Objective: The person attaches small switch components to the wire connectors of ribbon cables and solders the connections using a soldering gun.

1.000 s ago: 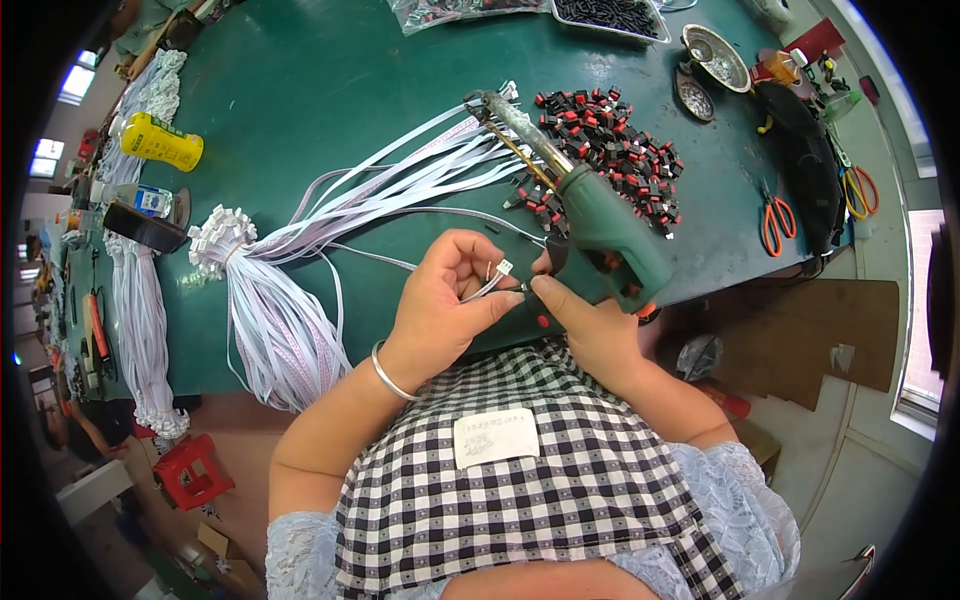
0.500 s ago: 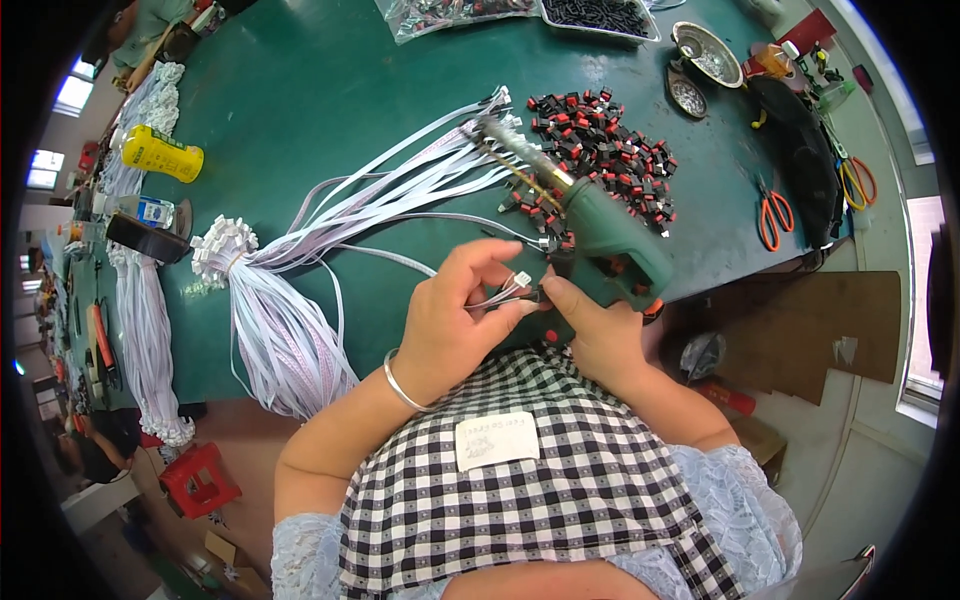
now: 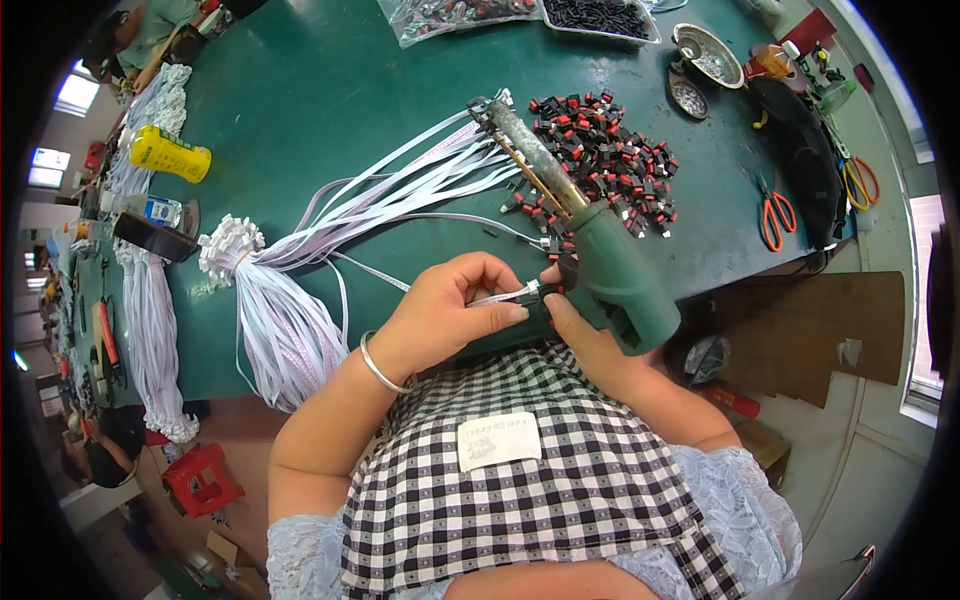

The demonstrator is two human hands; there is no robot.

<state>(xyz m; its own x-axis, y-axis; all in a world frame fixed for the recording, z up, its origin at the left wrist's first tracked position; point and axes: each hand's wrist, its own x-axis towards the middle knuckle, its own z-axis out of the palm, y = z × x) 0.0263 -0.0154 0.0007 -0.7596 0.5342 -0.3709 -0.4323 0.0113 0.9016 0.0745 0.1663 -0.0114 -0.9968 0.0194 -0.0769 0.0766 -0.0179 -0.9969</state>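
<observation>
My left hand (image 3: 455, 300) pinches the end of a white ribbon cable (image 3: 376, 273) between thumb and fingers. The white connector at the cable's tip (image 3: 530, 288) meets a small black connector housing (image 3: 548, 290), gripped by the thumb and forefinger of my right hand (image 3: 595, 340). A green soldering gun (image 3: 625, 270) with a long metal barrel lies across the right hand, its barrel pointing to the upper left. It appears to be held there, though its body hides the other fingers. A tied bundle of white ribbon cables (image 3: 290, 320) lies left of my hands.
Beyond the barrel is a pile of red and black connectors (image 3: 610, 155). Orange-handled pliers (image 3: 775, 218) and a metal bowl (image 3: 708, 55) lie to the right. A tray of black parts (image 3: 600, 20) stands at the back, a yellow bottle (image 3: 170, 154) at the left.
The soldering gun has shifted down and to the right. My left fingers have closed in, and the white connector has come up against the black housing.
</observation>
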